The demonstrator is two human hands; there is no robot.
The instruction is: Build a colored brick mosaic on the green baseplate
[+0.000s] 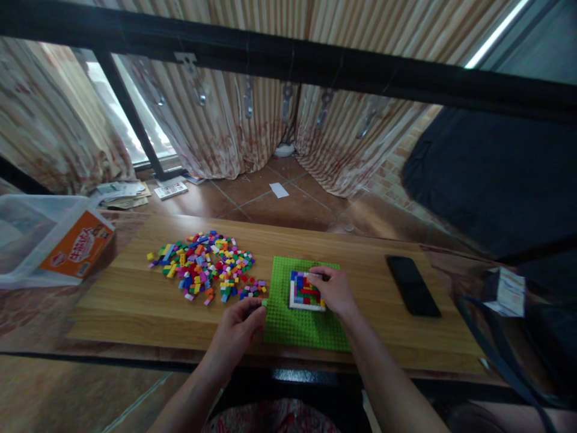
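Observation:
On the wooden board lies a green baseplate (pixel 282 331) with studs. A small square of mixed-colour bricks (pixel 307 294), edged partly in white, is built on its middle. My right hand (pixel 334 290) reaches over the square's upper right corner, thumb and fingers pinched at its top; whatever they grip is hidden. At the baseplate's left edge, my left hand (pixel 243 322) is closed, with a small pale green brick (pixel 264 302) between thumb and forefinger. A loose pile of small coloured bricks (pixel 202 264) spreads to the left of the baseplate.
A black phone (pixel 412 285) rests on the right of the board (pixel 369 258). At the far left stands a clear plastic box (pixel 40 240) with an orange label. A dark rail (pixel 270 54) crosses above, before curtains. A dark strap (pixel 491 355) lies at the right.

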